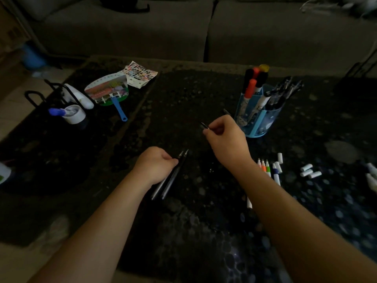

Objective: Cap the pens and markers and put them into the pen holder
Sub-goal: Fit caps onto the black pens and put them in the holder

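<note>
Far left, at the frame edge: white object [3, 173], cut off, kind not determinable.

Left part of the table [183, 94]: black wire stand [33, 97] with a white item leaning in it; just beside, a white tape roll [75, 115] with a blue piece resting on its rim. Right of these, a printed hand fan [107, 91], blue handle toward the viewer, and behind it a sheet of small coloured stickers [140, 73], lying flat.

Centre-left: left hand [157, 164], grip closed round two dark pens [173, 174], held side by side. Both tips bare, pointing away and to the right; barrels running back under the wrist. Contact with the table not determinable.

Centre-right: right hand [226, 139], raised, grip narrow, pinching a short dark piece [204, 126] with a pale end between thumb and fingertips. Cap or pen end: cannot tell in this light.

Right of that hand, near it: blue pen holder [259, 121], upright on the table. Capped markers, black, orange and yellow, in the rear left compartment; dark pens and a white marker in the right one.

Beside the right forearm: row of uncapped markers [267, 170] flat on the table, tips away, partly hidden by the arm. Further right, apart: loose white caps [308, 170].

Behind the table: grey sofa [122, 33].
</note>
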